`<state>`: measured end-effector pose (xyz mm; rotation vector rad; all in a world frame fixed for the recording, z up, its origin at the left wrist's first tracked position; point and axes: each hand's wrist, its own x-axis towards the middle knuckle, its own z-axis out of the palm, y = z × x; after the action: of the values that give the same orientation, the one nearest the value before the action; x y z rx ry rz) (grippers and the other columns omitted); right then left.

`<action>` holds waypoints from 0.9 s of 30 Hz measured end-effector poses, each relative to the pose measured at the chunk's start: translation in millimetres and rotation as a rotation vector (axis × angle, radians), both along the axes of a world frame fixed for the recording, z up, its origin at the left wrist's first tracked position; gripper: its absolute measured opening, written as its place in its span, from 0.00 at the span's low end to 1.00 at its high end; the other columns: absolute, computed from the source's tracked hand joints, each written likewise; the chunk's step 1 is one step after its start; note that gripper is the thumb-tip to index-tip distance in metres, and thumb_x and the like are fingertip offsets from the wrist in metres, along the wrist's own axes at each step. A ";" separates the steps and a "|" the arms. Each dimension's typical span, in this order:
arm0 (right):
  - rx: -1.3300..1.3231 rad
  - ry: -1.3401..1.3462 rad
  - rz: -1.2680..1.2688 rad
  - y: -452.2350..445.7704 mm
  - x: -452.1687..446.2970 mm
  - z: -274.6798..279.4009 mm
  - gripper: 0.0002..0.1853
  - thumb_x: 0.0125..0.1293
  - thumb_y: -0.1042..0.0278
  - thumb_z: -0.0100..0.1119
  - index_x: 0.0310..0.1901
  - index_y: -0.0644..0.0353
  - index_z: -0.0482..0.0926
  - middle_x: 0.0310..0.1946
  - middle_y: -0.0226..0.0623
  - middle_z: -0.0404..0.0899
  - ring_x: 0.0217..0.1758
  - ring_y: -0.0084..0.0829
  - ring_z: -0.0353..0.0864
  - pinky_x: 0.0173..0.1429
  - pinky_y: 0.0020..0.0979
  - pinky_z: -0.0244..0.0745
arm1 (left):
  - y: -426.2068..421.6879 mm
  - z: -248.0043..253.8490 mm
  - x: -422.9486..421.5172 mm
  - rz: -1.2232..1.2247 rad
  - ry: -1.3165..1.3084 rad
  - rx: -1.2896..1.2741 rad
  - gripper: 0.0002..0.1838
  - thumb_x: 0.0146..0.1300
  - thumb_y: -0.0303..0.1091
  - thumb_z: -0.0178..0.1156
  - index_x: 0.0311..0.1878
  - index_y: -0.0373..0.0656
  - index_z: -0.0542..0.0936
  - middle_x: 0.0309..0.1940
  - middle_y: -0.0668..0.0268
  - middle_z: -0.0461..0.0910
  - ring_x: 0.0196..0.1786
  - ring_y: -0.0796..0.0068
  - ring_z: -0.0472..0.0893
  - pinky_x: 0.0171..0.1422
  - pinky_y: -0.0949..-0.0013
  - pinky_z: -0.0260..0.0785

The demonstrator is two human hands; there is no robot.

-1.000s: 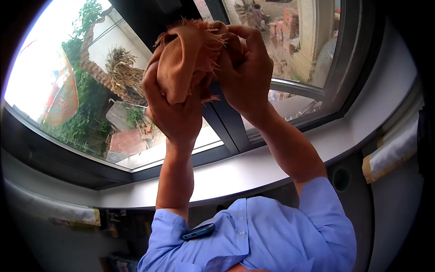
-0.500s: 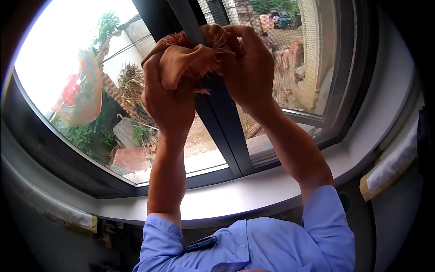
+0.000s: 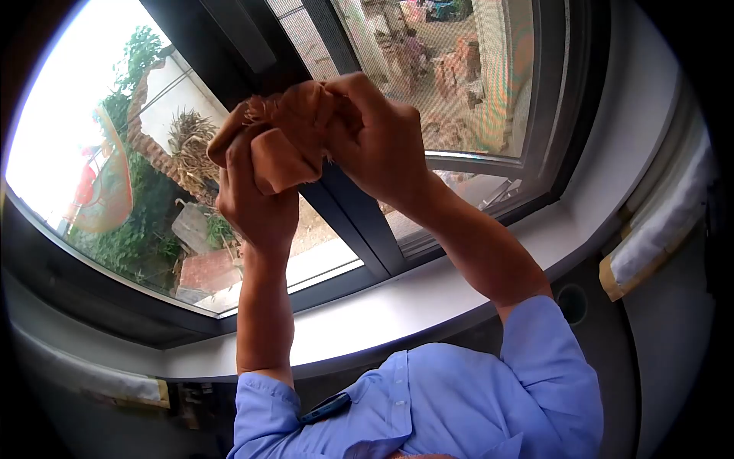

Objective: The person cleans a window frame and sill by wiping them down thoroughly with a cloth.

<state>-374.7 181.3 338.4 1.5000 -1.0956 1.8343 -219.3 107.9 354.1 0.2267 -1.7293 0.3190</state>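
Note:
An orange-brown cloth [image 3: 284,159] with frayed edges is bunched between my two hands, in front of the dark window frame [image 3: 353,218]. My left hand [image 3: 256,200] is closed round the cloth's left and lower part. My right hand [image 3: 378,145] pinches its right side, with the fingers bent and partly hidden. The cloth covers part of the upright frame post; whether it touches the post there cannot be made out.
A white sill [image 3: 382,310] curves below the window. Glass [image 3: 153,206] is at the left and a mesh screen [image 3: 451,84] at the right. A phone [image 3: 326,408] sits in the shirt pocket. Rolled white material [image 3: 650,229] hangs at the right.
Both hands and the cloth have moved left and down in the view, away from the narrow bar they were round. The cloth is folded differently, and the camera view has shifted.

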 end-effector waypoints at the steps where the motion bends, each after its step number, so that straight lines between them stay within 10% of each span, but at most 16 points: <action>1: 0.078 -0.048 0.031 7.5 5.4 -31.2 0.13 0.66 0.75 0.68 0.50 0.59 0.77 0.26 0.36 0.86 0.29 0.34 0.91 0.34 0.31 0.84 | 0.1 -34.3 5.0 -0.004 -0.042 0.086 0.27 0.55 0.32 0.79 0.57 0.39 0.80 0.54 0.50 0.83 0.51 0.46 0.90 0.50 0.56 0.85; 7: 0.370 -0.316 0.165 20.5 34.0 -184.6 0.21 0.63 0.72 0.72 0.55 0.63 0.75 0.31 0.40 0.86 0.31 0.35 0.91 0.35 0.32 0.84 | 17.1 -166.8 21.0 -0.089 -0.148 0.480 0.22 0.59 0.26 0.75 0.55 0.30 0.80 0.56 0.46 0.83 0.61 0.48 0.85 0.65 0.57 0.78; 15: 0.045 -0.188 0.301 2.6 44.4 -74.6 0.29 0.70 0.61 0.73 0.62 0.65 0.68 0.37 0.44 0.88 0.39 0.38 0.93 0.38 0.34 0.86 | -6.1 -60.9 3.6 -0.179 0.068 0.194 0.27 0.59 0.35 0.80 0.57 0.33 0.80 0.47 0.55 0.86 0.46 0.59 0.89 0.52 0.63 0.81; 18: 0.030 -0.211 0.190 -5.9 42.4 -82.6 0.25 0.68 0.64 0.73 0.59 0.62 0.71 0.33 0.42 0.88 0.37 0.41 0.93 0.37 0.36 0.86 | 4.1 -66.0 4.2 -0.158 0.008 0.245 0.26 0.64 0.25 0.74 0.62 0.32 0.74 0.56 0.59 0.78 0.58 0.66 0.83 0.63 0.67 0.76; 27: 0.411 -0.488 0.179 19.3 54.1 -243.8 0.20 0.63 0.79 0.67 0.56 0.62 0.73 0.37 0.45 0.87 0.41 0.39 0.93 0.45 0.34 0.87 | 31.8 -216.2 40.3 -0.176 -0.362 0.679 0.40 0.59 0.24 0.73 0.74 0.30 0.66 0.61 0.42 0.77 0.61 0.41 0.81 0.67 0.53 0.74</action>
<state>-320.6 200.7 94.7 1.4342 -1.6994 2.2763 -179.1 139.7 137.9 0.5271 -2.1555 -0.3944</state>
